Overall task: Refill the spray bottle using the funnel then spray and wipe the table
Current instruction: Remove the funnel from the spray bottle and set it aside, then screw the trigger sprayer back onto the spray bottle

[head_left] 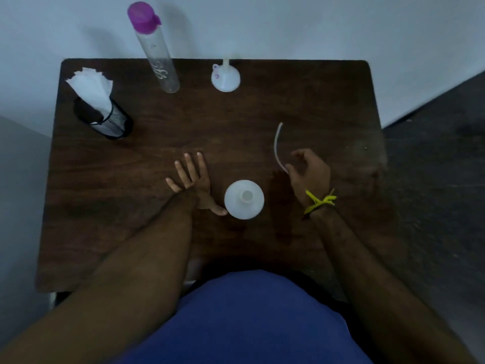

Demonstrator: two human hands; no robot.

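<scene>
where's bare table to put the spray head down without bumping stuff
Bare wood lies right of the funnel, toward the far right corner, and mid-table between the tissue holder and the right hand. It is crowded around the open spray bottle, flanked by the left hand.

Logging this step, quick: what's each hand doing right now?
Left hand: open, fingers spread flat on the table.
Right hand: curled around the spray tube.

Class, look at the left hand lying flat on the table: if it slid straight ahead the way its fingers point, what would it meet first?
Probably nothing nearby: the left hand points over bare table toward the clear water bottle at the far edge.
</scene>
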